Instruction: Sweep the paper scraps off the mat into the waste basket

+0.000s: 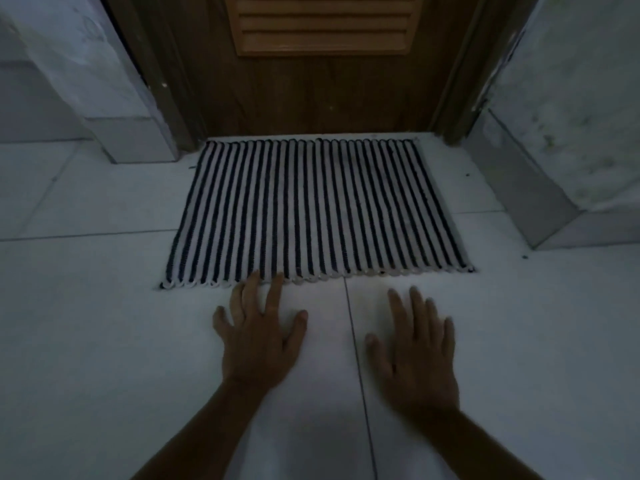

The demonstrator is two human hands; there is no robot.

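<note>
A dark-and-white striped mat [317, 209] lies flat on the pale tiled floor in front of a wooden door. I make out no paper scraps on it in this dim light, and no waste basket is in view. My left hand [259, 334] is spread palm down on the floor, its longest fingertips touching the mat's near edge. My right hand [415, 351] is also spread palm down on the tiles, a little short of the mat. Both hands hold nothing.
The brown door [311, 91] with a slatted vent stands shut behind the mat. Pale wall corners with skirting flank it at left [131, 133] and right [530, 188]. A few small dark specks lie on the tiles at the right [524, 257].
</note>
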